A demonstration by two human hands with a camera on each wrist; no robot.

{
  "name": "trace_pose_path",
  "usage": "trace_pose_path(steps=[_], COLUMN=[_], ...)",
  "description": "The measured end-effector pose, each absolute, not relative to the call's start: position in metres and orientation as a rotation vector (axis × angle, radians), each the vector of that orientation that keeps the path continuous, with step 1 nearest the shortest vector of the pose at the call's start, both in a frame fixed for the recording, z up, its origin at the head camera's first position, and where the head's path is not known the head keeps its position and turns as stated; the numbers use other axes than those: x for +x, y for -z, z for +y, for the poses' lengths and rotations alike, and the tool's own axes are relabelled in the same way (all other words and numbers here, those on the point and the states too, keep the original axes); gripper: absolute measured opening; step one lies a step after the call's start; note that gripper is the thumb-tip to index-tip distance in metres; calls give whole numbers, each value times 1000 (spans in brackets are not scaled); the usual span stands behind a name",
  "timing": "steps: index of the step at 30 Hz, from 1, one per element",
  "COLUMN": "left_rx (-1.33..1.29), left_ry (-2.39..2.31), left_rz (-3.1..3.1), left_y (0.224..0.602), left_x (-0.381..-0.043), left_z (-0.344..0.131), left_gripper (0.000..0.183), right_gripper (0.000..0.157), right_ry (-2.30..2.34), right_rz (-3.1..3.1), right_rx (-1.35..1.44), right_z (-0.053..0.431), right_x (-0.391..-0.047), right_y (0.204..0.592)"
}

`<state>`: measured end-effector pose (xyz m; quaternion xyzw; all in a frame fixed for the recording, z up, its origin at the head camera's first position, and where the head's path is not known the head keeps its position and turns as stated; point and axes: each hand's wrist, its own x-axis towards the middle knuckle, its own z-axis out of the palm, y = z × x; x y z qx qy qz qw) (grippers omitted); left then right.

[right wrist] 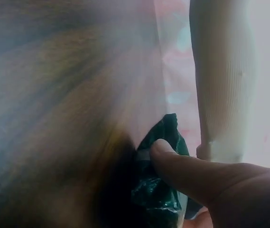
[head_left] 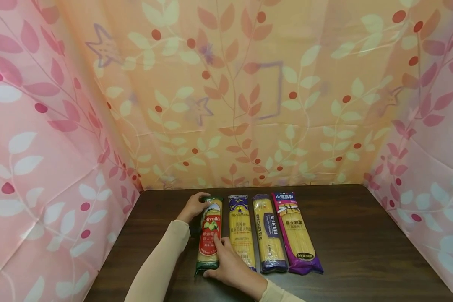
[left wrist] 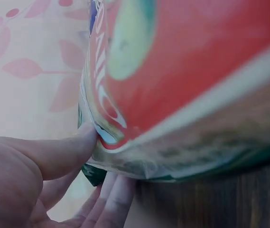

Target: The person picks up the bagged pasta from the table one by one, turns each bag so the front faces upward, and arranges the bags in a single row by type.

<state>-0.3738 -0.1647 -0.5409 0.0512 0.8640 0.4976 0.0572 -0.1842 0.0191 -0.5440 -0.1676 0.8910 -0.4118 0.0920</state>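
A spaghetti pack (head_left: 210,235) with a red label and green ends is the leftmost in a row on the table. My left hand (head_left: 193,207) grips its far end; in the left wrist view the thumb (left wrist: 73,147) lies on the wrapper's edge with fingers beneath. My right hand (head_left: 232,264) holds the near end, its thumb (right wrist: 172,161) against the green wrapper (right wrist: 156,190) in the right wrist view. Just to the right lies a blue-topped spaghetti pack (head_left: 240,228), its lower part partly covered by my right hand.
Further right lie a spaghetti pack with purple ends (head_left: 269,235) and a pink and purple noodle pack (head_left: 296,230), slightly slanted. The dark wooden table (head_left: 358,243) ends at a leaf-patterned curtain (head_left: 234,105) behind, with pink curtains at both sides.
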Motion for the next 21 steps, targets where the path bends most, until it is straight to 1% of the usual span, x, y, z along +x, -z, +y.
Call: trace_pose_path(steps=[7, 11, 13, 17, 19, 21], left_rx=[81, 78, 95, 168, 208, 243], left_ry=[-1565, -1580, -1560, -1478, -1405, -1316], left_rz=[2599, 2634, 2683, 2790, 2848, 2922], left_y=[541, 543, 544, 544, 543, 541], left_x=[-372, -369, -366, -360, -356, -350], left_z=[-172, -175, -176, -178, -179, -180], left_gripper=[44, 46, 44, 36, 35, 36], right_gripper=[121, 118, 112, 94, 85, 80], right_ry=[1116, 1056, 1030, 1014, 1032, 1038], right_rz=[2693, 2743, 2766, 2802, 2821, 2868], right_rx=[-539, -560, -573, -616, -643, -666], right_z=[18, 19, 21, 31, 40, 52], right_x=[-187, -184, -182, -181, -182, -183], right_y=[542, 541, 539, 535, 532, 529])
